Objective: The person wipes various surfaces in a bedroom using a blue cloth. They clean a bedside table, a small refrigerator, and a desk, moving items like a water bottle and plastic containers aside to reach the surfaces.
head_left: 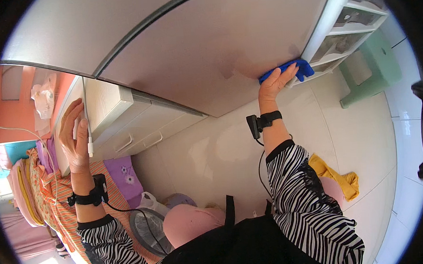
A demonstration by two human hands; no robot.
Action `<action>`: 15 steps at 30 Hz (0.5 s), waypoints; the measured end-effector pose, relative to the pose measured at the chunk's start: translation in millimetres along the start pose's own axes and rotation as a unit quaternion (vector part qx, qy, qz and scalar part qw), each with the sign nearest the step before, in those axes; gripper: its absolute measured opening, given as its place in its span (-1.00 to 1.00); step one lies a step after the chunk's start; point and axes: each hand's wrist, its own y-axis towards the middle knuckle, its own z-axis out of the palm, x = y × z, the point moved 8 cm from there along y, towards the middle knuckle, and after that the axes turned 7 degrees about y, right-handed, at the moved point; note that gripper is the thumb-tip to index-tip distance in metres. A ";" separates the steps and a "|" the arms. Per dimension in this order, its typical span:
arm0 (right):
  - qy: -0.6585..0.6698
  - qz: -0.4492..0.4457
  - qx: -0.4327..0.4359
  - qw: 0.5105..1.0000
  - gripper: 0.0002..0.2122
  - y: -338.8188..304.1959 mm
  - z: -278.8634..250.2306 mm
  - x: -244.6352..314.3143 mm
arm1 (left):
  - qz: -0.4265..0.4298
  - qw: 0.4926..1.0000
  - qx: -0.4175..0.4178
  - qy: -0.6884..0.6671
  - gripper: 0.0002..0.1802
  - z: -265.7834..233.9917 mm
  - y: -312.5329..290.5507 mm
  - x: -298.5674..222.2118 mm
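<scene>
My right hand (277, 84) presses a blue cloth (304, 70) against the lower right of a large glossy pinkish-grey door panel (226, 45), close to its pale edge frame. The fingers lie over the cloth and partly hide it. Over on the left, my left hand (74, 139) is raised with fingers stretched out, holding nothing. A white charging cable (88, 124) hangs right beside its thumb, with the plug end down. Behind that hand stands a pale wooden drawer cabinet (109, 101). Black straps with small devices circle both wrists.
A white shelf unit with drawers (341, 44) and a green stool (373, 68) stand at the right. On the tiled floor (222, 146) lies a yellow cloth (336, 175). A lined grey bin (152, 230) and a bed with striped orange bedding (52, 188) are at the lower left.
</scene>
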 end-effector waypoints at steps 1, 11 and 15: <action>0.002 0.018 -0.007 1.000 -0.45 -9.5 -0.4 -17.6 | -0.003 1.000 0.003 -0.012 -0.57 0.8 0.4 -0.2; 0.223 0.574 -0.059 0.786 -0.43 -183.7 24.8 -151.7 | -0.015 1.000 0.000 0.005 -0.56 -1.9 -0.1 1.9; 0.284 0.733 -0.048 0.616 -0.41 -263.2 55.1 -110.7 | 0.003 1.000 -0.001 -0.002 -0.60 -3.1 0.7 1.4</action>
